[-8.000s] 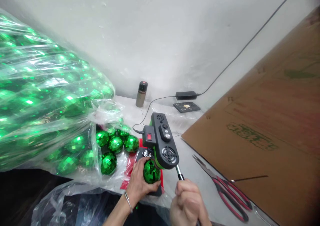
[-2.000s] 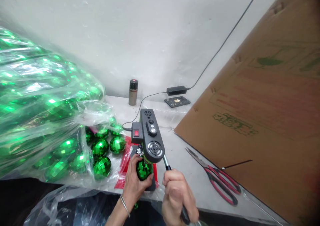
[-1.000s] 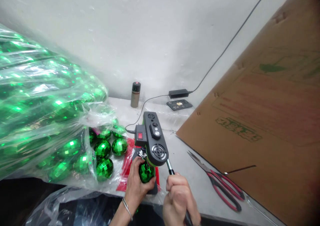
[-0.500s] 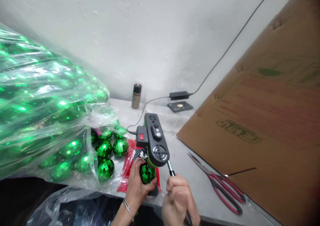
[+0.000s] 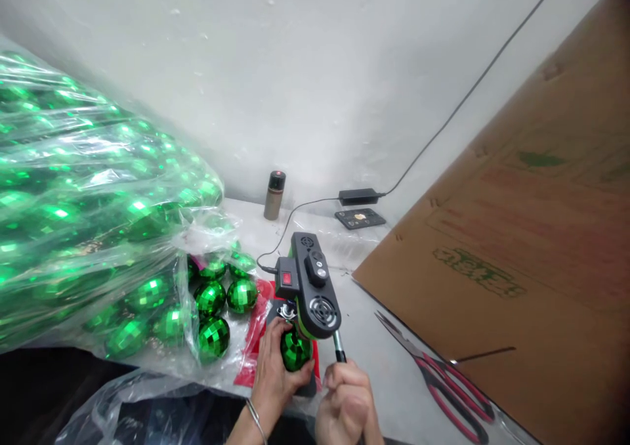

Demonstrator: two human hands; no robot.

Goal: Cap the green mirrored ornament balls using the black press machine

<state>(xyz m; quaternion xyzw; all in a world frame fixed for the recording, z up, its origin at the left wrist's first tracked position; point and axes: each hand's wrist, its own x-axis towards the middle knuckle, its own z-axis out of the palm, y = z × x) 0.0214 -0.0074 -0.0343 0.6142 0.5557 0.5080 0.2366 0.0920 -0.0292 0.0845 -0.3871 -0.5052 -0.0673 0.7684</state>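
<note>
My left hand (image 5: 275, 366) is closed around a shiny green faceted ball ornament (image 5: 296, 351), held under the near end of a black benchtop machine (image 5: 317, 287). The machine has round vents on top and a side box with a red switch (image 5: 287, 279). My right hand (image 5: 348, 399) forms a fist around the black grip of the machine's metal lever (image 5: 339, 348). The machine's head hides the top of the ball. Beneath it lie a black base and a red sheet (image 5: 250, 340).
Loose green ball ornaments (image 5: 213, 338) lie left of the machine, beside a large clear bag (image 5: 98, 189) full of them. Scissors (image 5: 438, 379) lie at right by a cardboard box (image 5: 512, 235). Behind stand a bottle (image 5: 274, 197), phone (image 5: 360, 218) and power adapter (image 5: 358, 197).
The whole view has shifted slightly, so everything appears a little lower and further right. Both hands keep their holds on the ball ornament and the lever.
</note>
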